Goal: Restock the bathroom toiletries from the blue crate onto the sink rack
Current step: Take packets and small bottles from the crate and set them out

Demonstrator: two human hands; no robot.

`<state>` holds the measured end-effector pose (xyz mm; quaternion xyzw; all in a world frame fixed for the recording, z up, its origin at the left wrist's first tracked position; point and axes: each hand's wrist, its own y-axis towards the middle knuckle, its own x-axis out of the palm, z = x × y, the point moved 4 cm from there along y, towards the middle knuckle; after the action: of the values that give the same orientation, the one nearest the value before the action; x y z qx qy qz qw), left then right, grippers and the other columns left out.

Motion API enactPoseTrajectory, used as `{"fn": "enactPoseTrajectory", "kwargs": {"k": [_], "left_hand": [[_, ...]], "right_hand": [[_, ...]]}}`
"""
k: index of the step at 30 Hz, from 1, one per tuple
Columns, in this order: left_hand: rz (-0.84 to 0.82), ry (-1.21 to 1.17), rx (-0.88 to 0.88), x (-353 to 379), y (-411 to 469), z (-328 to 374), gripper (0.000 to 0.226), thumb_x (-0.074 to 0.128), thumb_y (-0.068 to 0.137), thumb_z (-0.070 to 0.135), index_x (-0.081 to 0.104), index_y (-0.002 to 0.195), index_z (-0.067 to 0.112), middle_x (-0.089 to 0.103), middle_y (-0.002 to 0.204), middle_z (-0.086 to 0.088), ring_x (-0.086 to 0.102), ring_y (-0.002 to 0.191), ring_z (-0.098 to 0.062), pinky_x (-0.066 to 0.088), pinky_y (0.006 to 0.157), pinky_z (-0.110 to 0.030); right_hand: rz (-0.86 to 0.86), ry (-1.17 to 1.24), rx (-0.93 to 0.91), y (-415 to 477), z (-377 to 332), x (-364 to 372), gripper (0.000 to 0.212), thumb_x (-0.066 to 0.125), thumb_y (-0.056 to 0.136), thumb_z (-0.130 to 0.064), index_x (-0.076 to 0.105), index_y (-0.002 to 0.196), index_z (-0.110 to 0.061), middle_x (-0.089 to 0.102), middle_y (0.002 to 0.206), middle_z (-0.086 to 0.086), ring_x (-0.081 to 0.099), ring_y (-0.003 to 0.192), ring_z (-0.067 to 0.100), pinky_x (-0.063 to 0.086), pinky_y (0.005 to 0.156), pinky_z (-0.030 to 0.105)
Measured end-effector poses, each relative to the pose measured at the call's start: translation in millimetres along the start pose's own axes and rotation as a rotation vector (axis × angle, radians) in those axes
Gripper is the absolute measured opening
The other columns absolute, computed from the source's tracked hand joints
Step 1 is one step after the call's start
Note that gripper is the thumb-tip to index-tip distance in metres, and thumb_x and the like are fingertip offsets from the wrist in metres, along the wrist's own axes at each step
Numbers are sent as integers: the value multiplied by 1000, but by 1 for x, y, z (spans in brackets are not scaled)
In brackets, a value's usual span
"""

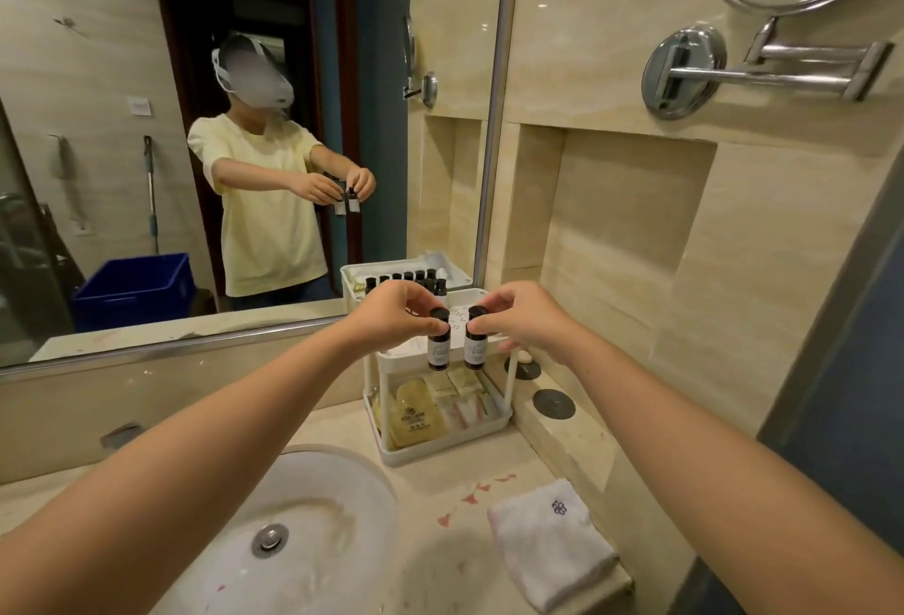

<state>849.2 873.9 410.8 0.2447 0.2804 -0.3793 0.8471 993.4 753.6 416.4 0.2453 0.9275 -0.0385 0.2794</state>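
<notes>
The pale, glossy stone surface (430,482) carried a round white sink (352,472) left of the rack (440,452), a white two-tier plastic stand tucked into the corner. The blue crate (132,291) showed only in the mirror, far left of the rack. A folded white towel (548,541) lay in front of it. Above the rack's perforated top tier, the left hand (391,316) and right hand (523,321) each pinched a small dark bottle (439,345) by its black cap. Both bottles hung upright, probably so they would land standing side by side.

The rack (440,456) is smooth white plastic, the two bottles (438,346) glossy and dark, the desk (442,492) polished beige stone, the basin (342,492) glazed white, the towel (548,546) terry cloth, the mirror arm (763,76) bright chrome.
</notes>
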Motion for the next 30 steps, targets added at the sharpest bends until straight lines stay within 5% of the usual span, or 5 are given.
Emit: {"fn": "enactPoseTrajectory", "kwargs": {"k": [5, 12, 18, 30], "left_hand": [[24, 9, -34, 7, 64, -13, 26, 80, 79, 26, 71, 101, 17, 70, 85, 1, 63, 76, -13, 53, 66, -27], [67, 24, -77, 27, 160, -36, 19, 80, 79, 21, 71, 96, 18, 70, 73, 6, 62, 59, -3, 47, 48, -18], [115, 40, -139, 50, 226, -70, 17, 81, 78, 21, 69, 90, 21, 71, 83, 2, 69, 78, -18, 57, 72, -37], [119, 315, -150, 78, 307, -118, 21, 76, 80, 31, 72, 100, 27, 69, 91, 12, 63, 84, -8, 52, 73, -30]], "right_hand": [[-2, -2, 8, 67, 16, -17, 23, 81, 78, -15, 70, 97, -16, 70, 98, 0, 67, 94, 15, 54, 58, 23], [-13, 32, 2, 172, 52, -32, 24, 81, 76, -14, 70, 97, -16, 71, 95, 0, 66, 92, 15, 55, 62, 28], [-42, -11, 29, 252, 87, -32, 18, 80, 76, -14, 68, 85, -21, 70, 89, -1, 66, 88, 17, 58, 62, 31], [0, -166, 62, 343, 136, -12, 19, 82, 72, -16, 67, 67, -26, 70, 71, -3, 65, 56, 18, 57, 55, 35]]}}
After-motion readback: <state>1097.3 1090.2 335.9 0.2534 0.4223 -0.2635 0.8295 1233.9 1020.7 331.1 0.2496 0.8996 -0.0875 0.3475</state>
